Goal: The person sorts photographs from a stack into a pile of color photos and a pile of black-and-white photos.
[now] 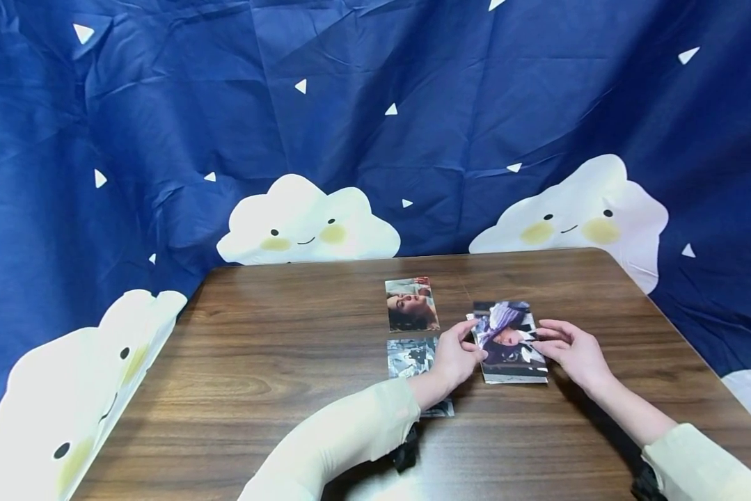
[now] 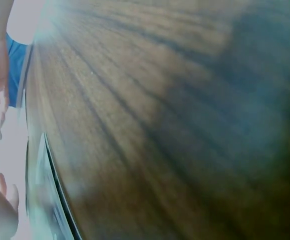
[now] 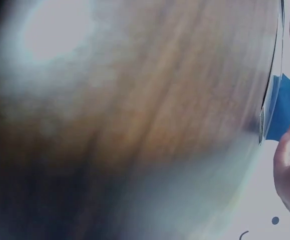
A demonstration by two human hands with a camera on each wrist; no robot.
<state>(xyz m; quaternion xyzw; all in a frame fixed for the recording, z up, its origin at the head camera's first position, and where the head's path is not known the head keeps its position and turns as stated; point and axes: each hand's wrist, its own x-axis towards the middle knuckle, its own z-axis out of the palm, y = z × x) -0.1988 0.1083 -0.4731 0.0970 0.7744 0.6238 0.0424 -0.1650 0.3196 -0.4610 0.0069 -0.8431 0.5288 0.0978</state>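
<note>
Purple and white stripes are seen across a dark stack of rectangular picture cards [image 1: 508, 342], whose lower border is pale and whose upper left corner is uneven. It is located right of the middle of the brown wood-grained tabletop [image 1: 256, 348], nearer to the far right corner than to the far left. Its left edge is pinched by the left hand [image 1: 453, 358]; its right edge is touched by the right hand [image 1: 577, 353], fingers slightly apart, but whether they are clamped cannot be told.

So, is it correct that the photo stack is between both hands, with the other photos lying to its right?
Not quite: the other photos lie left of the photo stack, as the head view shows. The stack is indeed between the left hand and right hand.
</note>
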